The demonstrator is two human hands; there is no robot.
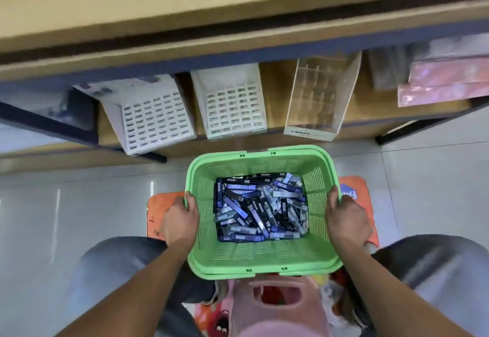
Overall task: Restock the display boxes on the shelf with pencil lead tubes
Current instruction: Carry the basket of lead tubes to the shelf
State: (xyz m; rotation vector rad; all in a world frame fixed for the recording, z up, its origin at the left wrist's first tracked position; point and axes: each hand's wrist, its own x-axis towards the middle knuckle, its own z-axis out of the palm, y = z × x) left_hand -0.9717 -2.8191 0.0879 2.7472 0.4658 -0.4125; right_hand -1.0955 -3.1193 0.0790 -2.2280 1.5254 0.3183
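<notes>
Wooden shelving (238, 45) over (glossy) tiled floor (79, 204)

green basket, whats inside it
The green basket holds a loose, jumbled pile of pencil lead tubes, dark blue, black and clear. They cover its floor, so anything beneath the top layer cannot be seen.

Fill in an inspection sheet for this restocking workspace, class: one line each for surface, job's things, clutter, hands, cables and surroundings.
Surface: wooden shelf low over a pale tiled floor.
Job's things: green basket holding loose pencil lead tubes; two white display boxes and a clear display box on the shelf, slots look unfilled.
Clutter: pink packets at the shelf's right end; orange mat under the basket; pink stool below.
Hands: left hand and right hand each grip a basket side rim.
Cables: nothing seen.
Surroundings: upper shelf board overhead, blurred.
</notes>
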